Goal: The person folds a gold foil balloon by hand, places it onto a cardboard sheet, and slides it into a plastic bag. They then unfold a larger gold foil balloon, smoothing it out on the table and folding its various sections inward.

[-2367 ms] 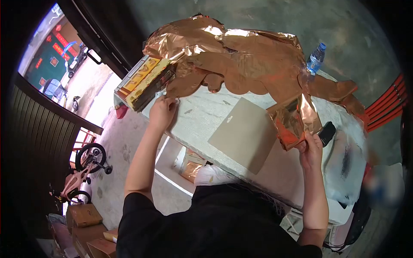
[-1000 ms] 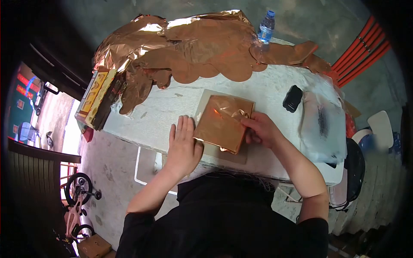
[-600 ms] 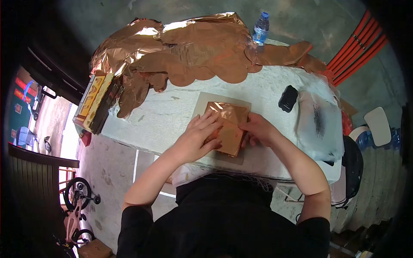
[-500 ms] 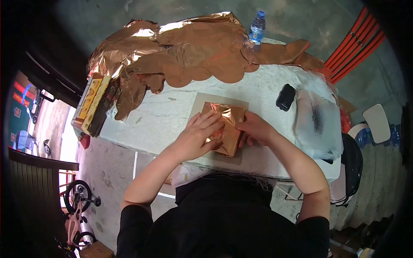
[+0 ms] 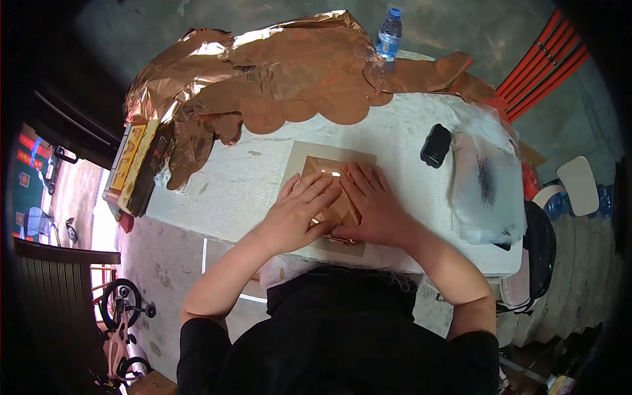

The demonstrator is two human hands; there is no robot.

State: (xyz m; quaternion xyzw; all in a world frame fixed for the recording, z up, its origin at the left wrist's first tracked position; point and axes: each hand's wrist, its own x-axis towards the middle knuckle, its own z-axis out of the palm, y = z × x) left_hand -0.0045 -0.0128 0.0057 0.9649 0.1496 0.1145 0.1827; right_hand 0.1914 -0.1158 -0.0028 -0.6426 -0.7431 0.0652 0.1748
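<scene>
A shiny copper-coloured stack of foil sheets (image 5: 337, 212) lies on a flat grey-beige board (image 5: 297, 155) near the table's front edge. My left hand (image 5: 296, 212) rests flat over the left part of the foil, fingers stretched out. Over the right part lies my right hand (image 5: 376, 209), its fingers spread and pointing away from me, its thumb reaching toward the foil's near edge. Neither hand grips anything. Between them, part of the foil surface shows; the rest is hidden under palms and fingers.
Large copper foil pieces (image 5: 289, 82) with scalloped edges cover the table's (image 5: 217, 178) far side. A water bottle (image 5: 390, 36) stands behind them. To the right are a black case (image 5: 436, 146) and a plastic-wrapped packet (image 5: 486, 187); yellow boxes (image 5: 131, 158) sit at the left edge.
My right hand has moved from the foil's right edge onto its top, and its fingers have opened out flat. My left hand stays on the left part.
</scene>
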